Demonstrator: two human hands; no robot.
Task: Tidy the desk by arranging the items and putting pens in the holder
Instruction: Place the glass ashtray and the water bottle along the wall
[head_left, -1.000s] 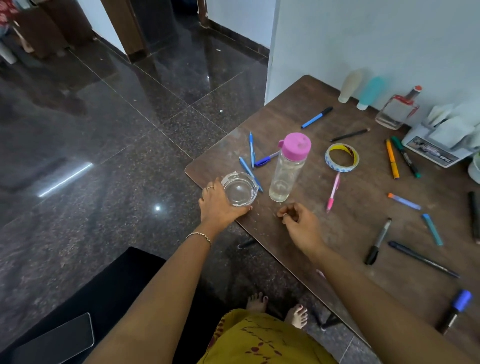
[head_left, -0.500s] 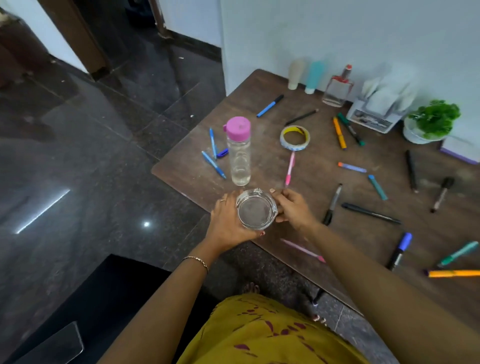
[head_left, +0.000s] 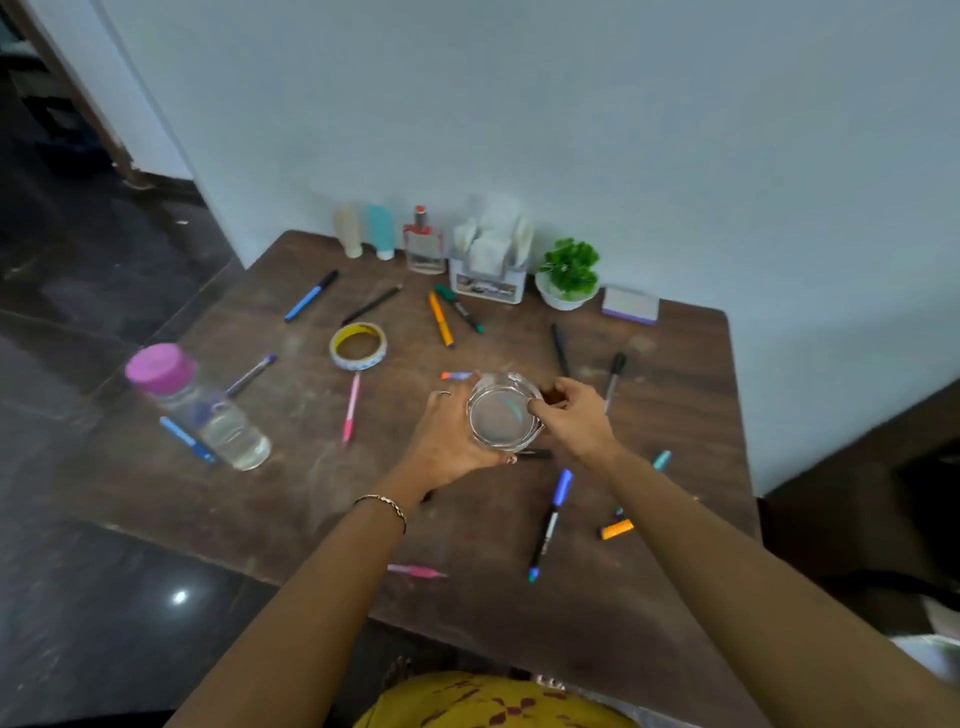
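A clear glass holder (head_left: 503, 411) hangs over the middle of the brown desk (head_left: 665, 597), held between both hands. My left hand (head_left: 447, 434) wraps its left side and my right hand (head_left: 571, 415) grips its right rim. Several pens and markers lie scattered on the desk: a pink pen (head_left: 351, 408), an orange marker (head_left: 440, 318), a green marker (head_left: 460, 308), a blue pen (head_left: 310, 296), a blue-capped marker (head_left: 549, 525), a black pen (head_left: 560, 349). A roll of tape (head_left: 358, 345) lies at the left of centre.
A water bottle with a pink cap (head_left: 197, 408) stands at the left edge. Along the wall stand two tubes (head_left: 366, 231), a perfume bottle (head_left: 423, 241), a tissue box (head_left: 491, 262), a small potted plant (head_left: 569, 275) and a sticky-note pad (head_left: 630, 305).
Both hands carried the glass holder from the desk's front left edge to the middle. My right hand, free a second ago, took hold of its rim. The view swung right.
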